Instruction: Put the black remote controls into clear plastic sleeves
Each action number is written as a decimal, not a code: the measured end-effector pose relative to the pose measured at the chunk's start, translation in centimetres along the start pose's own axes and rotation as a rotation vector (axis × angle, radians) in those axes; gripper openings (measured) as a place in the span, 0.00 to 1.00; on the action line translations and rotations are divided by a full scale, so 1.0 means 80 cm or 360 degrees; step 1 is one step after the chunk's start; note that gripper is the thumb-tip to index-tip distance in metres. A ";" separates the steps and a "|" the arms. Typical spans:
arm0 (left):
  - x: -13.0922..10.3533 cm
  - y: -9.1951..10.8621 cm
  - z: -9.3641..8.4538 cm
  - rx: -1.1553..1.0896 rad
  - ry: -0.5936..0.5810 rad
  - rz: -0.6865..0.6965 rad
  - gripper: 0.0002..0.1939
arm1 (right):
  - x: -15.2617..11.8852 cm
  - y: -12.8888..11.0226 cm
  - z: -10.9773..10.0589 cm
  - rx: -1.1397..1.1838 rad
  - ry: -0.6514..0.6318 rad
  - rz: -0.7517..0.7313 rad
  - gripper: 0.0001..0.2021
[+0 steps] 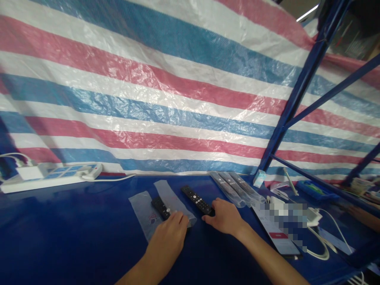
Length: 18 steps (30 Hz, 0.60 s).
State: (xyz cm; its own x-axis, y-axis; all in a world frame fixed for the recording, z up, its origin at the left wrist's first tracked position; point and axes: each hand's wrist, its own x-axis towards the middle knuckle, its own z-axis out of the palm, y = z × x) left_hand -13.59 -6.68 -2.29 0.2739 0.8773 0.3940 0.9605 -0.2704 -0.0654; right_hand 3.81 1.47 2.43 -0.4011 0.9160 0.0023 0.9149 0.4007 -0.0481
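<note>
The left hand (pixel 170 233) is closed over a black plastic remote control (pixel 160 207) lying on clear plastic sleeves (pixel 145 209). The right hand (pixel 225 215) grips the near end of a second black remote (pixel 194 196), on the blue tabletop (pixel 74 233) left of three sleeved remotes (pixel 231 186).

The left hand (pixel 170 233) hides part of a black remote (pixel 160 208), and pixelation obscures a screen (pixel 285 244).

Two bare hands, left (pixel 170 229) and right (pixel 224 217), touch black plastic remote controls (pixel 160 208) (pixel 196 199) on the glossy blue desk (pixel 74 233); three bagged remotes (pixel 234 188) lie at one o'clock.
</note>
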 end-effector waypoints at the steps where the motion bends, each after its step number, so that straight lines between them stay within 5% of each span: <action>1: 0.000 0.000 0.003 -0.0008 0.0007 0.0047 0.14 | 0.002 0.001 0.001 0.0021 0.0012 0.0011 0.19; 9: 0.002 0.019 0.021 -0.0070 -0.0015 0.0244 0.13 | -0.030 0.042 0.004 0.0174 -0.0012 0.0129 0.12; 18: 0.043 0.057 -0.019 -0.0159 -0.0479 -0.0003 0.15 | -0.123 0.117 0.008 0.0327 0.0082 0.0348 0.12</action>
State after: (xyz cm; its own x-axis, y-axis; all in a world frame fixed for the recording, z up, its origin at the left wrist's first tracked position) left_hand -8.32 -5.50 0.17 0.2887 0.9518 0.1041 0.9555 -0.2932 0.0314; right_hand 16.27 -3.83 1.31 -0.1881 0.9819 0.0201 0.9489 0.1870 -0.2543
